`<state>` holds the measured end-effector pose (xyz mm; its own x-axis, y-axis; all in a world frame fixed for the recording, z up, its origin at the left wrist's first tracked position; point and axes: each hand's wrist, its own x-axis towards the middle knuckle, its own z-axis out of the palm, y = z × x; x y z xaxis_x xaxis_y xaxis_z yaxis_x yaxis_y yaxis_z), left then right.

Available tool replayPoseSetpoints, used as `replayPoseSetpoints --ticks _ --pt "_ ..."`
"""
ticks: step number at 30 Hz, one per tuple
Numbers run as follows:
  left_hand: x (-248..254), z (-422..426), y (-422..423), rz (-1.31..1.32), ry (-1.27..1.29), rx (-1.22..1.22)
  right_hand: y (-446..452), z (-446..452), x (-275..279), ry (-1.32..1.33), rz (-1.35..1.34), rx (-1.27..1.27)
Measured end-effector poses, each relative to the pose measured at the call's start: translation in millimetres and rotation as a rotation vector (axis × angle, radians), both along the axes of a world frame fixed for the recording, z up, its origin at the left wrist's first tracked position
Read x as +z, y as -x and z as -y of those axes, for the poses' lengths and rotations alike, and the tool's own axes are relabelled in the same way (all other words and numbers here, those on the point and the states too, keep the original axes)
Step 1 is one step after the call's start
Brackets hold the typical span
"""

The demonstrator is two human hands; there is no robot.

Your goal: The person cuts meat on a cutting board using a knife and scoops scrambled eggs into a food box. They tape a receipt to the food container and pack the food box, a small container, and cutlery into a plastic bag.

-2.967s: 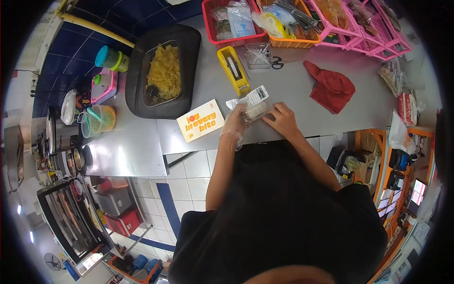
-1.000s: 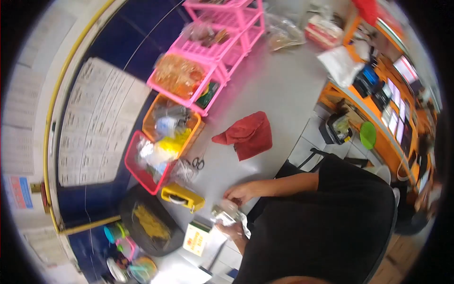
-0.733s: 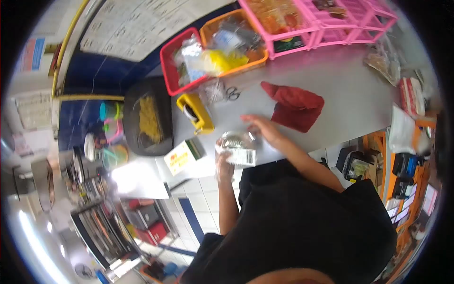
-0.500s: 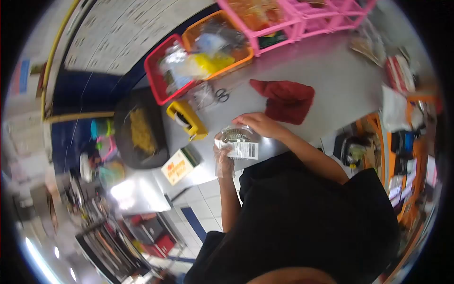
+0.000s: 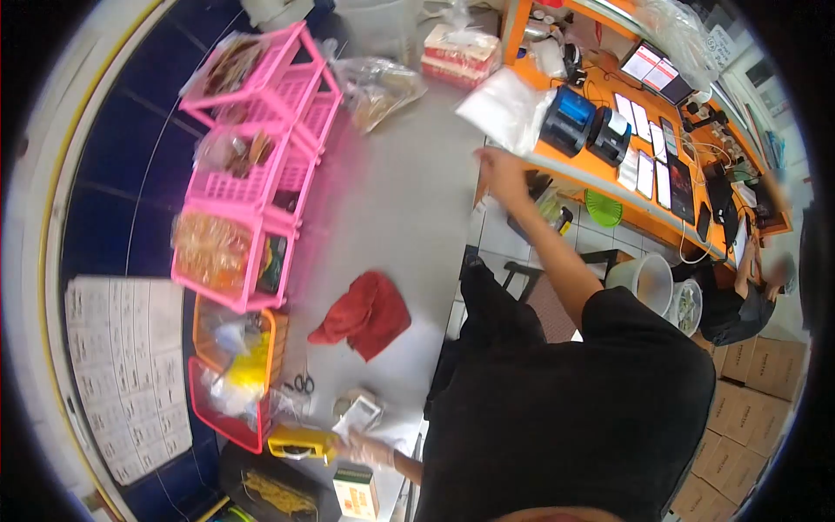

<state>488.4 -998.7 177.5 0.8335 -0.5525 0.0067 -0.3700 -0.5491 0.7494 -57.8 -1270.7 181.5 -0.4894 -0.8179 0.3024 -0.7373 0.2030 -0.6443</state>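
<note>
My right hand (image 5: 503,171) is stretched out over the far edge of the steel counter, just below a pile of white plastic bags (image 5: 504,109). Its fingers are apart, with nothing visible in them. My left hand (image 5: 372,451), in a clear plastic glove, is low on the counter beside a clear round container (image 5: 355,404) with a white printed label. The left fingers are blurred, so their grip on the container does not show. Close to them are a yellow tape dispenser (image 5: 300,442) and a small printed box (image 5: 357,494).
A red cloth (image 5: 365,315) lies mid-counter, near scissors (image 5: 300,384). Pink racks (image 5: 261,191), an orange basket (image 5: 280,335) and a red basket (image 5: 213,420) line the wall. An orange desk (image 5: 600,183) holds printers and phones. Another person (image 5: 739,304) is at far right.
The view has swung round toward the orange desk. My right hand has left the container and reached out to the counter's far edge. My left hand stays near the container.
</note>
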Motion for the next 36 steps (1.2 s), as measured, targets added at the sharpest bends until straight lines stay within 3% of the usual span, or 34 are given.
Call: replayPoseSetpoints --ticks 2,3,5,6,7,8,11,15,17,21,23,26,27,28,30,31,33,36 --pt "3 -6 17 0.270 0.055 0.114 111 30 -15 -0.059 -0.511 -0.145" --pt "4 -2 31 0.383 0.088 0.151 138 45 -16 -0.056 -0.512 -0.156" --pt "9 27 74 0.470 0.135 0.129 190 62 -11 -0.524 -0.601 -0.202" --pt "12 48 96 0.482 0.157 0.091 206 73 -11 -0.717 -0.475 -0.203" --pt "15 69 120 0.482 0.175 0.041 215 79 -9 -0.745 -0.445 -0.186" --pt "18 87 141 0.471 0.187 -0.003 221 81 -11 -0.746 -0.529 -0.142" --pt "30 127 190 0.451 0.197 -0.091 234 87 -9 -0.572 -0.379 0.075" --pt "45 162 232 0.425 0.211 -0.166 238 104 -13 -0.751 -0.323 0.107" --pt "51 172 247 0.410 0.219 -0.195 243 111 -37 -0.658 -0.479 0.109" --pt "64 190 264 0.388 0.238 -0.231 250 114 -33 -0.528 -0.504 0.122" --pt "69 196 271 0.382 0.245 -0.233 264 113 -9 -0.254 -0.521 0.281" --pt "80 203 284 0.360 0.256 -0.256 292 133 45 -0.428 -0.320 0.397" --pt "82 207 286 0.358 0.268 -0.257 300 138 61 -0.299 -0.170 0.441" --pt "87 210 291 0.350 0.281 -0.268 308 148 64 -0.293 -0.171 0.434" --pt "97 221 302 0.332 0.302 -0.296 317 169 70 0.085 -0.041 0.277" --pt "102 224 307 0.321 0.310 -0.306 313 171 87 0.093 -0.045 0.272" --pt "115 233 320 0.297 0.343 -0.331 293 162 157 0.141 0.366 0.138" --pt "139 247 346 0.235 0.394 -0.388 267 143 254 0.154 0.397 0.122"
